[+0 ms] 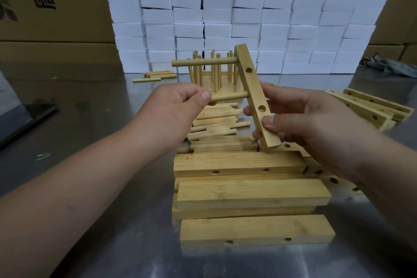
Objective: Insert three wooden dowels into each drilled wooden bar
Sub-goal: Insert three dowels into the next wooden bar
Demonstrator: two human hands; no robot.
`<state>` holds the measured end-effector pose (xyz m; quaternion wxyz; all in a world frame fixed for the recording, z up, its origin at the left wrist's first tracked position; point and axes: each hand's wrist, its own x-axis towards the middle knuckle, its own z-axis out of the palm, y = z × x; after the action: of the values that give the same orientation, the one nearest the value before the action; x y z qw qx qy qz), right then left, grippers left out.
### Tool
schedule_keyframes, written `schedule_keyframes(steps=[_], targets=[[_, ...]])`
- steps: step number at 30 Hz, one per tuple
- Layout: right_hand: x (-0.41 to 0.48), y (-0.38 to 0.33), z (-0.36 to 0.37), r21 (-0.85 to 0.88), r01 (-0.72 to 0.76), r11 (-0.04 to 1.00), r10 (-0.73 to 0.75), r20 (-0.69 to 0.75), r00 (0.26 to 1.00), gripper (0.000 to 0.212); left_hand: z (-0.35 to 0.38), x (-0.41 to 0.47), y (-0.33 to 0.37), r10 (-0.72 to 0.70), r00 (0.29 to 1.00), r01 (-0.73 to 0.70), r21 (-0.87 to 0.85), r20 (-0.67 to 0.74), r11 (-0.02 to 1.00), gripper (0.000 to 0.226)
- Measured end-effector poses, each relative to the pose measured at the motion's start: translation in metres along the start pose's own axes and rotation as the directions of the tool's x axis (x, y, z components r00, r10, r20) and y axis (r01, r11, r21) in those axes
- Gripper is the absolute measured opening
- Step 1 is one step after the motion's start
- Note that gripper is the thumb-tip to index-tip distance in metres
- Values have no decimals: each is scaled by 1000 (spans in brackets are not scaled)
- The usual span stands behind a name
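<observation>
The right hand (pixel 300 119) is pinching the light, rigid bar (pixel 253 95) near its lower end, while the left hand's (pixel 176 110) fingers (pixel 204 95) are gripping the second dowel (pixel 230 96), seating it.

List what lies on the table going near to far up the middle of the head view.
Stacked wooden bars → loose dowel pile → finished bars with upright dowels → white foam block wall.
</observation>
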<state>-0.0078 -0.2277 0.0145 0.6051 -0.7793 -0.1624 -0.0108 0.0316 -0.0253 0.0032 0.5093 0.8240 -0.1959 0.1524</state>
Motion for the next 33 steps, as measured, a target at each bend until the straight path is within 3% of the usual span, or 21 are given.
schedule_keyframes(steps=[8, 11, 12, 15, 19, 24, 33], targets=[[4, 1, 0, -10, 62, 998, -62, -65, 996, 56, -1, 5, 0, -37, 999, 36, -26, -15, 999, 29], [7, 3, -3, 74, 68, 995, -54, -175, 983, 54, -5, 14, -11, -176, 983, 168, -153, -46, 974, 22], [9, 4, -6, 124, 73, 990, -43, -230, 972, 53, -6, 16, -16, -208, 977, 200, -129, -55, 971, 19], [13, 6, -11, 229, 76, 970, 8, -345, 938, 48, -4, 17, -33, -237, 971, 228, 223, 15, 948, 23], [15, 10, -7, 249, 47, 967, 39, -332, 942, 50, 1, 18, -48, -353, 928, 277, 413, 117, 867, 20], [14, 13, -4, 197, 24, 980, 37, -296, 954, 46, -1, 21, -55, -352, 926, 243, 501, 134, 830, 11], [14, 12, -5, 247, -8, 969, 81, -289, 954, 47, -4, 18, -52, -322, 936, 226, 463, 141, 857, 3]])
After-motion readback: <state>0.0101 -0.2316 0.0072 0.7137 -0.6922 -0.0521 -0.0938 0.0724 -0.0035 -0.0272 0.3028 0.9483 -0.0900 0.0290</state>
